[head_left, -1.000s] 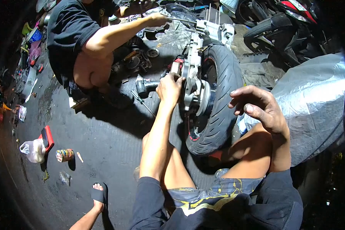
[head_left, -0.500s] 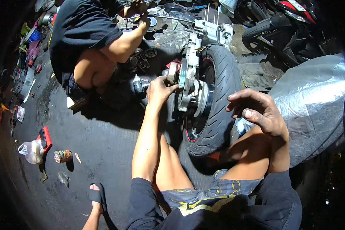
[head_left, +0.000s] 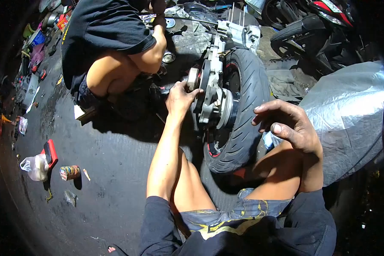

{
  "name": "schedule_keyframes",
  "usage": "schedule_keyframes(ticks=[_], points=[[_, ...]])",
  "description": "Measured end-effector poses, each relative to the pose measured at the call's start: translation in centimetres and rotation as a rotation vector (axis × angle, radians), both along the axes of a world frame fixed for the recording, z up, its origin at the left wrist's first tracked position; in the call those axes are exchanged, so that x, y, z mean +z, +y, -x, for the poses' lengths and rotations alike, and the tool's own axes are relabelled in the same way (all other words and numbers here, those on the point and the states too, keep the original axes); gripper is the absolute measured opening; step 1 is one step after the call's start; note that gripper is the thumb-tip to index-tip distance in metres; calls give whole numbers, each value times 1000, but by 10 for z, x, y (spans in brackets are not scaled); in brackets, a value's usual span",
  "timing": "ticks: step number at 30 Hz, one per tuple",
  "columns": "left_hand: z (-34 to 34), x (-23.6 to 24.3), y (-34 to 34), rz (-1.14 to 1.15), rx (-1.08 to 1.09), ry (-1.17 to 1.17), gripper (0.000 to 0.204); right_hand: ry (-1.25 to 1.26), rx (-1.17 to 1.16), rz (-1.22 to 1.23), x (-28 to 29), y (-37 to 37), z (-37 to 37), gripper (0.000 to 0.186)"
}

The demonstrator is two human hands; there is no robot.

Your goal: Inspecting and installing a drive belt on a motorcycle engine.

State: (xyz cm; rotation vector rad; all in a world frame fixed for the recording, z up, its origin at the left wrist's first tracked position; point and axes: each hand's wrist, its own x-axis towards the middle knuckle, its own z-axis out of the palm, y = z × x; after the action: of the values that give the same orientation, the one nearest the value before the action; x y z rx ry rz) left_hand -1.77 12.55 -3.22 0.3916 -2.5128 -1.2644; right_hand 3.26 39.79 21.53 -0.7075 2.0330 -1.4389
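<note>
Though cupped, empty, right grip (head_left: 292, 127) raised, left grip (head_left: 179, 100) curled at drum (head_left: 193, 77), hold unclear.

Floor (head_left: 115, 183): dark grey, finely ridged, stained toward the left; lower left, a plastic bag (head_left: 38, 167) beside a flat red-and-black object (head_left: 51, 152); right of these, a multicoloured cylinder (head_left: 70, 172) and small pale scrap (head_left: 86, 174); below, crumpled clear plastic (head_left: 71, 198); centre, upright wheel (head_left: 248, 115); farther off, round metal part (head_left: 169, 57)

Has left hand (head_left: 179, 100) at round metal part (head_left: 193, 77), upper centre; holds right hand (head_left: 292, 126) half-curled near tyre (head_left: 255, 96), centre right.
</note>
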Motion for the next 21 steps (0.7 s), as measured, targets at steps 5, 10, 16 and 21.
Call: schedule_keyframes(ticks=[5, 10, 16, 21], points=[[7, 2, 8, 19, 84, 88, 54, -35, 38, 28, 3, -1, 2, 45], [23, -4, 29, 225, 249, 142, 56, -40, 69, 38, 5, -2, 2, 41], [24, -36, 6, 97, 88, 25, 111, -44, 85, -5, 5, -1, 4, 44], [3, -49, -20, 257, -205, -952, 139, -44, 79, 23, 5, 3, 2, 44]])
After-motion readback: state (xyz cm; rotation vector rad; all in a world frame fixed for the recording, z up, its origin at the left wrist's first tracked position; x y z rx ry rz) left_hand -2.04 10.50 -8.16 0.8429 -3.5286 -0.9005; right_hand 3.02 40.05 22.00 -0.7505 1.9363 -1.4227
